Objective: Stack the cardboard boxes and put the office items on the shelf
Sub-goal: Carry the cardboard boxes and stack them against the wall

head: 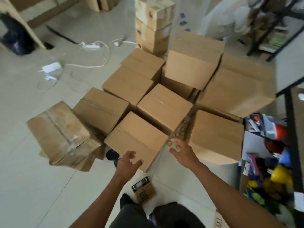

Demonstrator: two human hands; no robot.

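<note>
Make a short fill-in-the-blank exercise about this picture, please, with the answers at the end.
1. The calculator lies on the ___.
2. The nearest cardboard box sits just beyond the ___ hand.
3. The right hand reaches toward a strip of tape ___ standing between two boxes.
4. Both hands are ___, holding nothing.

Answers: floor; left; rolls; open

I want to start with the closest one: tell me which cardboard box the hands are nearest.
The front-centre box: both hands hover at its near edge; other boxes lie farther back or aside.
</note>
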